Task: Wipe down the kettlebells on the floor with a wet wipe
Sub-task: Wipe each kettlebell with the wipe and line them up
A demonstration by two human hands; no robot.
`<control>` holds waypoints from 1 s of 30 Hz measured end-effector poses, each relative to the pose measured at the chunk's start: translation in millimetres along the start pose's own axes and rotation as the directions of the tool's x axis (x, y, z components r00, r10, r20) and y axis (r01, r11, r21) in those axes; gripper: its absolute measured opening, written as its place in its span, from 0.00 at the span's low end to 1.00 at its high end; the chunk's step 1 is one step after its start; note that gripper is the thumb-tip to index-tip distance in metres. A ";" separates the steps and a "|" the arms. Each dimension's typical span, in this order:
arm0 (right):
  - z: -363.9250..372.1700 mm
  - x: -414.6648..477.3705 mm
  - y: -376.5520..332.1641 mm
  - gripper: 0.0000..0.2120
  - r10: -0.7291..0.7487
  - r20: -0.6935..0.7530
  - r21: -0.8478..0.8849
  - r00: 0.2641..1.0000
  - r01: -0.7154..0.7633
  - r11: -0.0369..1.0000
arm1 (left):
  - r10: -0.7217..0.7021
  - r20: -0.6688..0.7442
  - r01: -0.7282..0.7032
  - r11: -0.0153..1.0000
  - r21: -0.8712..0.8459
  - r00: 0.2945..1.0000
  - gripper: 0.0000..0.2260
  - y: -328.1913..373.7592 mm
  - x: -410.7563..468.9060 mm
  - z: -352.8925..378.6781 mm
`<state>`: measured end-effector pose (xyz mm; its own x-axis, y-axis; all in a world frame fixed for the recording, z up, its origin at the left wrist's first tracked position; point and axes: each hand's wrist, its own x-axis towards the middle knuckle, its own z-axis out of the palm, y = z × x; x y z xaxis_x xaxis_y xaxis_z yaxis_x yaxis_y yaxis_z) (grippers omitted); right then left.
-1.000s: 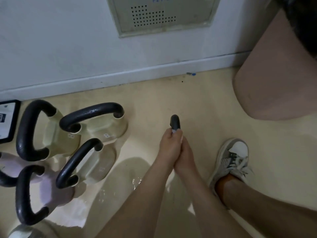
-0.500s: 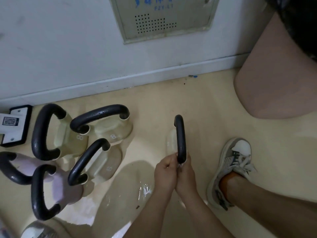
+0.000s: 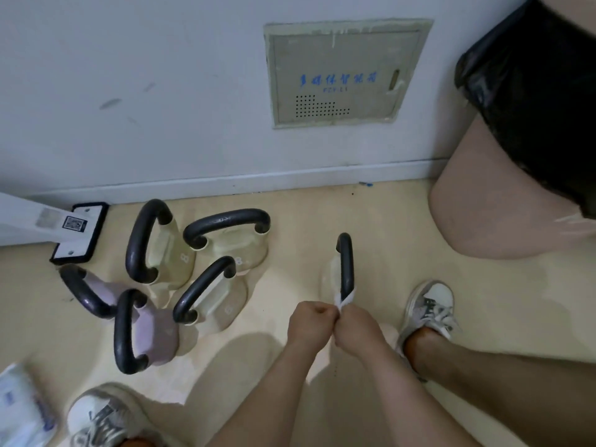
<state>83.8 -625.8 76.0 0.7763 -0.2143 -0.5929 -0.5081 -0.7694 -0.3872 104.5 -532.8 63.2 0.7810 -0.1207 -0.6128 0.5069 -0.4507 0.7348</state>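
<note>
Floor (image 3: 403, 227) is steadying the kettlebell (image 3: 330, 276); left hand (image 3: 309, 321) and right hand (image 3: 357, 329), touching, are gripping the wipe (image 3: 343, 298), looping its handle (image 3: 346, 262) for scrubbing.

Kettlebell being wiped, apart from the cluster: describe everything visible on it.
The kettlebell stands upright on the floor, right of the cluster and touching none of it. Its black, matte-looking handle is seen edge-on; the cream body under it nearly blends with the floor. A white wipe is looped round the handle's near end, its ends gripped by the left hand and right hand.
</note>
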 end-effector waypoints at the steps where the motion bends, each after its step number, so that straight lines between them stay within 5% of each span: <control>1: -3.3 -3.5 -0.4 0.15 -0.006 0.013 0.010 1.000 0.006 1.000 | -0.021 0.030 0.024 0.996 -0.089 0.999 0.09 1.4 -6.2 -1.5; 6: -3.4 -22.3 -7.0 0.18 -0.091 -0.091 -0.021 0.992 0.090 0.996 | -0.031 0.115 0.075 0.911 -0.405 0.993 0.08 9.5 -27.1 -10.9; 9: -10.0 -37.0 -17.7 0.12 -0.101 -0.206 0.079 0.973 0.119 0.990 | 0.014 0.046 0.007 0.905 -0.425 0.999 0.09 14.1 -34.5 -19.5; 12: -6.9 -40.5 -16.9 0.10 -0.067 -0.174 0.309 0.982 0.120 0.943 | 0.031 -0.031 -0.040 0.938 -0.345 0.999 0.13 11.8 -39.5 -26.9; 17: -14.2 -59.8 -20.8 0.09 0.083 0.054 0.752 0.995 -0.095 0.652 | 0.011 -0.047 -0.024 0.956 -0.291 0.999 0.06 7.6 -43.7 -29.3; 18: -14.3 -62.6 -23.8 0.05 0.135 0.059 0.804 0.989 -0.127 0.580 | 0.020 -0.031 -0.028 0.956 -0.293 0.999 0.05 7.4 -46.6 -30.7; 20: -11.3 -58.7 -24.6 0.15 0.354 -0.007 0.882 0.935 -0.161 0.443 | 0.045 0.024 -0.036 0.960 -0.277 0.999 0.11 4.4 -51.8 -33.6; 23: -19.5 -62.6 -26.7 0.25 0.531 -0.104 0.905 0.841 -0.141 0.401 | 0.070 0.091 -0.043 0.962 -0.270 0.993 0.19 -2.1 -57.7 -42.0; 30: -18.1 -69.6 -35.6 0.09 0.206 -0.002 0.880 0.979 -0.096 0.464 | 0.093 0.278 -0.043 0.982 -0.184 0.956 0.05 9.8 -69.1 -76.3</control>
<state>54.6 -594.4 143.8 0.6559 -0.3693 -0.6583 -0.6388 0.1930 -0.7448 83.4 -461.4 135.0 0.6926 -0.4033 -0.5981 0.5317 -0.2748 0.8011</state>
